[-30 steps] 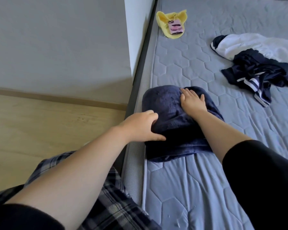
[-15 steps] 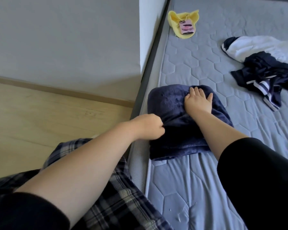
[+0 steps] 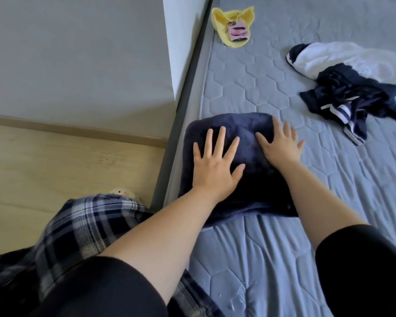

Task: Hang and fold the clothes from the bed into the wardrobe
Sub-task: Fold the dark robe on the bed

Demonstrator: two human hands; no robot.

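A folded dark navy fleece garment (image 3: 258, 179) lies on the grey quilted bed (image 3: 284, 248) near its left edge. My left hand (image 3: 215, 163) lies flat on the garment's left half, fingers spread. My right hand (image 3: 281, 145) presses flat on its upper right part, fingers spread and reaching the garment's edge. Further back on the right lie a crumpled navy garment with white stripes (image 3: 352, 99) and a white garment (image 3: 352, 58) partly under it.
A yellow cloth (image 3: 224, 19) with a pink phone (image 3: 238, 30) on it lies at the far left of the bed. Grey wall (image 3: 78, 53) and wooden floor (image 3: 55, 168) are to the left. My plaid trousers (image 3: 78, 229) stand beside the bed frame.
My left hand let go of the garment's left edge, opened and moved onto its top. My right hand spread its fingers and stayed on the garment. The camera moved closer.
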